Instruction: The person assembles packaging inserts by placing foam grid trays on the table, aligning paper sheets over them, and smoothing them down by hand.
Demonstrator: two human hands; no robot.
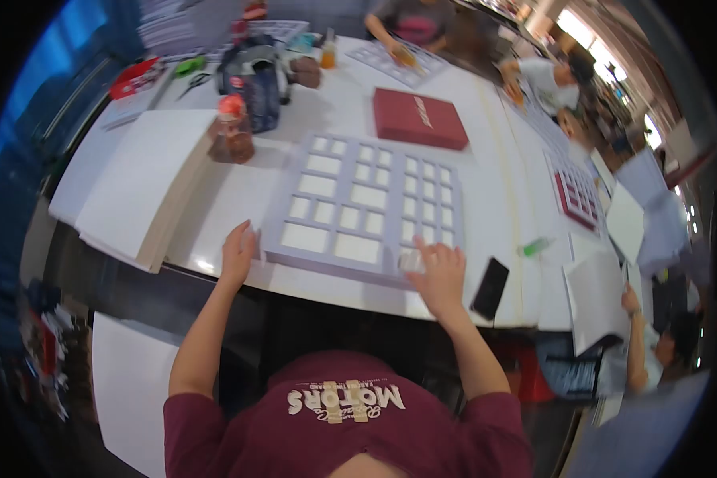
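A pale grey compartment tray [386, 219] with white rectangular windows lies flat on the white table in front of me. My left hand [239, 251] rests at the table edge just left of the tray, fingers extended and holding nothing. Over the tray's near right corner is my right hand [440, 275], its thumb and fingers around a small whitish block [409, 260]. Blur hides what exactly that block is. Right of this hand lies a black phone [491, 287].
A dark red box [420, 118] sits beyond the tray. On the left are large white boards [147, 175], a bottle with a red cap [233, 131] and a dark bag [255, 84]. A small green bottle [535, 246] lies right. Other people work around the table's far and right sides.
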